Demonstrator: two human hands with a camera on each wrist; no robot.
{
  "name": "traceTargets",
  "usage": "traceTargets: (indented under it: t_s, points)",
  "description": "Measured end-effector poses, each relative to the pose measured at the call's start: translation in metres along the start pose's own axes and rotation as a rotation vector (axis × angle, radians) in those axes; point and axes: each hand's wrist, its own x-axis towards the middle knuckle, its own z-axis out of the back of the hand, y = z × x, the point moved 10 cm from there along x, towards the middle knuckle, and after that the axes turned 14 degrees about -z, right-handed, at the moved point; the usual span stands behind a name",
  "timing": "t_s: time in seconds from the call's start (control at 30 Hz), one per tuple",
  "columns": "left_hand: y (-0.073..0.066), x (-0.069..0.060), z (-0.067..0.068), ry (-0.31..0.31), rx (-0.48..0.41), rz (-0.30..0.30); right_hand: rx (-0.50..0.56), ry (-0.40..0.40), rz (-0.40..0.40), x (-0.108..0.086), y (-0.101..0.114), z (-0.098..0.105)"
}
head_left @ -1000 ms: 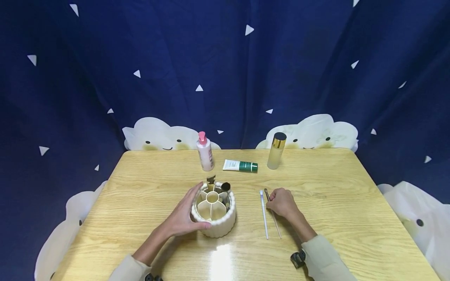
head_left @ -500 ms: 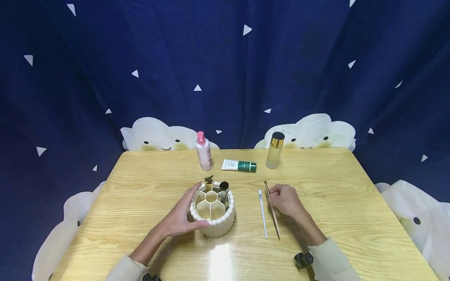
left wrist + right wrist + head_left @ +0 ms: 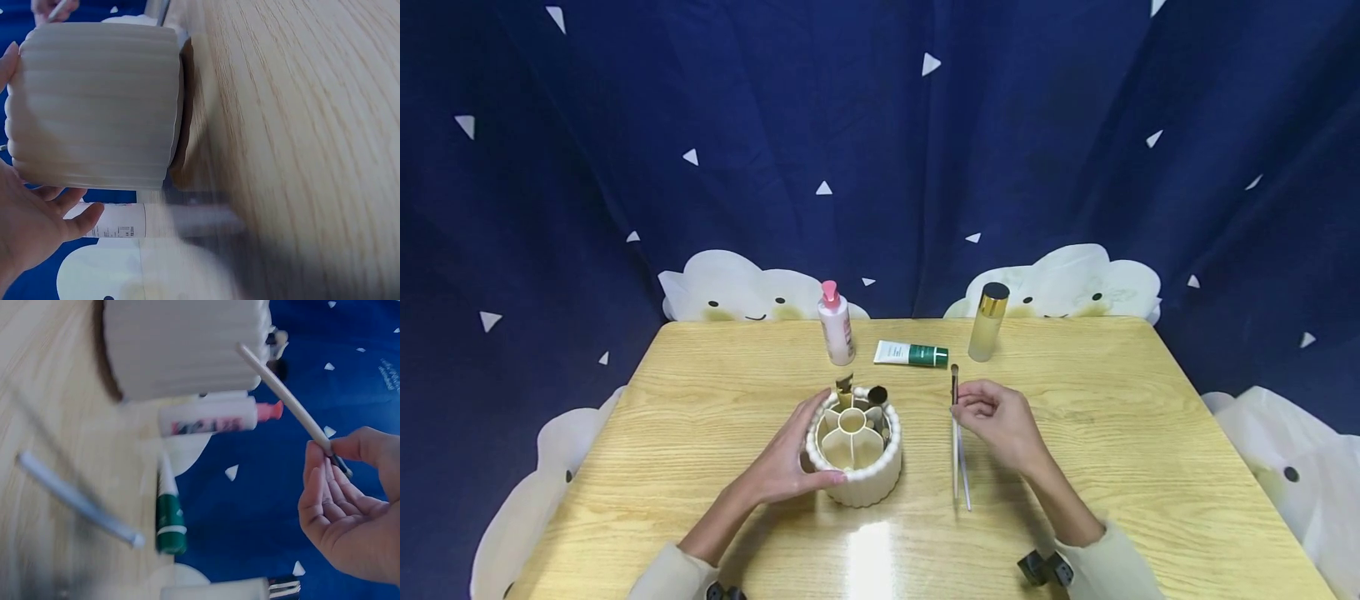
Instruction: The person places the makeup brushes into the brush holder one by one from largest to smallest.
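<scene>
A cream ribbed makeup brush holder (image 3: 867,485) with several compartments stands on the table. My left hand (image 3: 786,468) spans its left side, thumb at the front and fingers round the back; in the left wrist view the ribbed wall (image 3: 94,106) fills the upper left. Two dark-tipped makeup brushes (image 3: 877,397) stick up from the holder's back. To its right, my right hand (image 3: 1003,425) pinches a thin makeup brush (image 3: 955,458) near its dark bristle end. The right wrist view shows that brush's pale handle (image 3: 284,397) raised off the table. A thin white brush (image 3: 966,483) lies beneath.
Behind the holder stands a pink-topped pump bottle (image 3: 837,332). A green-and-white tube (image 3: 912,354) lies beside it, and a black-and-gold-capped bottle (image 3: 988,323) stands farther right. A dark blue curtain (image 3: 880,167) hangs behind the wooden table (image 3: 1112,433).
My right hand has taken the thin dark-tipped brush off the table and moved it left and up, over the white brush. The left hand stays on the holder.
</scene>
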Motion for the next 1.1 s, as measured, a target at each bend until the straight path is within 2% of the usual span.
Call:
traceTargets:
  t_s: [0.23, 0.5, 0.67, 0.9, 1.1]
  points:
    - [0.002, -0.001, -0.003, 0.014, 0.003, 0.059, 0.117, 0.012, 0.101, -0.013, 0.026, -0.002]
    - [0.004, 0.001, -0.003, -0.002, 0.008, 0.067, 0.227, 0.051, 0.248, -0.023, 0.055, -0.015]
    - [0.004, 0.002, -0.004, -0.007, 0.015, 0.065, 0.272, 0.050, 0.305, -0.027, 0.061, -0.026]
    - [0.005, 0.001, -0.006, 0.002, 0.007, 0.076, 0.232, 0.103, 0.303, -0.028, 0.054, -0.044]
    - [0.003, 0.000, -0.006, 0.008, -0.003, 0.071, 0.205, 0.108, 0.275, -0.027, 0.044, -0.052]
